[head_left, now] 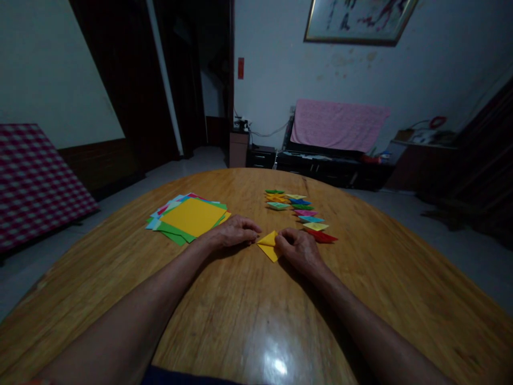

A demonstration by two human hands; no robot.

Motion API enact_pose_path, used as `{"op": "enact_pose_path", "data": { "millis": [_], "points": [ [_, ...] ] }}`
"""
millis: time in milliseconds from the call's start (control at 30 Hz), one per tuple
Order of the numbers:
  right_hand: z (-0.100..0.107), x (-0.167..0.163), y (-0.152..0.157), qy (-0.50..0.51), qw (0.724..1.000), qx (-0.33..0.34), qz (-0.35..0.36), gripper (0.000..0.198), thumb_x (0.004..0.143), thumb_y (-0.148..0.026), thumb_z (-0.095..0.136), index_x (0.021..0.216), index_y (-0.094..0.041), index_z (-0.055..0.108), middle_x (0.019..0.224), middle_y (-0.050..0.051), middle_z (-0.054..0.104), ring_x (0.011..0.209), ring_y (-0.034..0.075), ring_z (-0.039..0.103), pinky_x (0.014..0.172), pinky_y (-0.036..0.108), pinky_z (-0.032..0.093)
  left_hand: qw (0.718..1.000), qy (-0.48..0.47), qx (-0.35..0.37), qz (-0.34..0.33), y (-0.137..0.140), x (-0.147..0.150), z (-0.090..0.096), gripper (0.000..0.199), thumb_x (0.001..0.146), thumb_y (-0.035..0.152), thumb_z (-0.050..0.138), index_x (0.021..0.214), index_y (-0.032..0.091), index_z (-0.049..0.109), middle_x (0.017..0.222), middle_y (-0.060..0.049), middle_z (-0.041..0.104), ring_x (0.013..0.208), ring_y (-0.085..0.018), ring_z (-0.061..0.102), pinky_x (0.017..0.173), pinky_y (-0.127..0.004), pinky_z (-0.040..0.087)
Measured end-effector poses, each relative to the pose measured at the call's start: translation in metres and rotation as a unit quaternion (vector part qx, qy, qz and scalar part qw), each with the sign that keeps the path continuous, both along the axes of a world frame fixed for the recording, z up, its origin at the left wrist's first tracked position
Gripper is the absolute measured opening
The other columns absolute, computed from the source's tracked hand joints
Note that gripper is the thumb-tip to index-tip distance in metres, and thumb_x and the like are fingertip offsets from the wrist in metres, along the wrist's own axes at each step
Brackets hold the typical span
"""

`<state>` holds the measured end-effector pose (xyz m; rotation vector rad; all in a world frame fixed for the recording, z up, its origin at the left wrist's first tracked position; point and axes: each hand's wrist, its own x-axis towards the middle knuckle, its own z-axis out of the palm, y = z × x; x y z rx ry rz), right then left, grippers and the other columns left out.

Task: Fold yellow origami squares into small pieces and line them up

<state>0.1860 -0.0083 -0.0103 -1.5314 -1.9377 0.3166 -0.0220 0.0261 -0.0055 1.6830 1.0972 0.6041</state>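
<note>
A small yellow folded paper (pixel 267 250) lies on the wooden table in front of me, with a flap turned up along its top. My right hand (pixel 298 247) pinches its right side between thumb and fingers, hiding that end. At the opposite corner, the bent fingertips of my left hand (pixel 236 232) are closed together on the paper's left point. Beyond my left hand rests a stack of square coloured sheets with a yellow sheet (pixel 192 216) on top. Several folded paper boats stand in rows past my right hand, the nearest being a red paper boat (pixel 326 237).
The round wooden table (pixel 224 321) fills the foreground. Across the room, a pink cloth (pixel 340 124) hangs over something on a low dark cabinet (pixel 320 167). A red-and-white checked cloth (pixel 36 182) is at the left, beside a dark doorway.
</note>
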Motion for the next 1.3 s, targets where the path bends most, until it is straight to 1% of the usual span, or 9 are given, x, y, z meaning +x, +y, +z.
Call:
{"op": "enact_pose_path", "data": {
  "millis": [200,367,500,700,867,967,1067,1167,1300],
  "points": [
    [-0.003,0.000,-0.003,0.014,1.000,0.027,-0.001,0.024,0.081,-0.030,0.050,0.069,-0.019,0.067,0.070,0.002,0.068,0.068,0.017,0.060,0.062,0.025,0.038,0.977,0.170,0.128,-0.032,-0.006,0.007,0.008,0.027,0.076,0.037,0.056,0.083,0.016,0.071,0.063,0.001,0.061,0.055,-0.010,0.049,0.050,-0.023,0.032],
    [-0.010,0.001,0.000,-0.004,0.999,0.046,-0.008,0.022,0.081,-0.029,0.050,0.075,-0.018,0.068,0.075,0.005,0.067,0.073,0.019,0.058,0.066,0.028,0.040,0.943,0.218,0.247,-0.050,-0.009,0.013,0.007,0.022,0.078,0.030,0.052,0.076,0.016,0.069,0.065,0.001,0.062,0.059,-0.011,0.051,0.054,-0.023,0.032],
    [-0.016,-0.001,0.001,-0.021,0.995,0.098,-0.008,0.019,0.076,-0.026,0.054,0.083,-0.015,0.068,0.095,0.012,0.065,0.089,0.023,0.056,0.081,0.034,0.043,0.921,0.234,0.308,-0.049,-0.013,0.016,0.008,0.020,0.079,0.025,0.050,0.074,0.015,0.067,0.068,-0.001,0.062,0.062,-0.012,0.051,0.057,-0.024,0.033],
    [-0.015,-0.005,-0.006,-0.002,0.997,0.079,-0.001,0.027,0.075,-0.028,0.057,0.095,-0.012,0.065,0.102,0.014,0.064,0.096,0.026,0.057,0.088,0.040,0.043,0.913,0.221,0.342,-0.020,-0.017,0.018,0.012,0.017,0.081,0.023,0.051,0.077,0.015,0.066,0.071,-0.001,0.063,0.065,-0.012,0.054,0.061,-0.023,0.037],
    [-0.009,-0.006,-0.006,0.112,0.993,0.043,-0.023,0.039,0.074,-0.030,0.057,0.110,-0.014,0.060,0.105,0.013,0.065,0.096,0.026,0.061,0.083,0.039,0.048,0.887,0.191,0.419,-0.028,-0.015,0.020,0.009,0.017,0.085,0.021,0.049,0.077,0.014,0.063,0.075,-0.004,0.063,0.069,-0.014,0.056,0.066,-0.025,0.043],
    [-0.004,-0.002,-0.003,0.225,0.974,-0.015,-0.031,0.047,0.069,-0.029,0.062,0.114,-0.015,0.057,0.112,0.014,0.063,0.097,0.026,0.063,0.082,0.038,0.050,0.863,0.161,0.477,-0.047,-0.013,0.020,0.006,0.019,0.087,0.020,0.045,0.078,0.014,0.060,0.082,-0.008,0.062,0.077,-0.016,0.059,0.071,-0.027,0.046],
    [0.001,0.004,-0.001,0.327,0.943,-0.065,0.013,0.045,0.064,-0.030,0.067,0.106,-0.017,0.059,0.112,0.012,0.064,0.095,0.024,0.064,0.080,0.036,0.051,0.850,0.124,0.509,-0.056,-0.013,0.021,0.006,0.017,0.087,0.018,0.045,0.079,0.014,0.059,0.088,-0.009,0.063,0.081,-0.016,0.060,0.072,-0.027,0.048],
    [0.005,0.008,-0.001,0.382,0.917,-0.103,0.058,0.035,0.063,-0.033,0.070,0.095,-0.018,0.064,0.095,0.007,0.068,0.082,0.020,0.065,0.073,0.033,0.052,0.853,0.102,0.509,-0.052,-0.014,0.023,0.007,0.015,0.085,0.016,0.046,0.077,0.015,0.060,0.089,-0.009,0.064,0.079,-0.016,0.060,0.071,-0.027,0.048],
    [0.002,0.007,-0.001,0.405,0.907,-0.106,0.049,0.030,0.062,-0.034,0.071,0.087,-0.017,0.067,0.079,0.004,0.068,0.068,0.017,0.063,0.064,0.031,0.051,0.885,0.056,0.462,-0.021,-0.016,0.026,0.008,0.014,0.079,0.014,0.051,0.071,0.016,0.061,0.083,-0.006,0.064,0.076,-0.015,0.060,0.070,-0.026,0.047]
  ]
}}
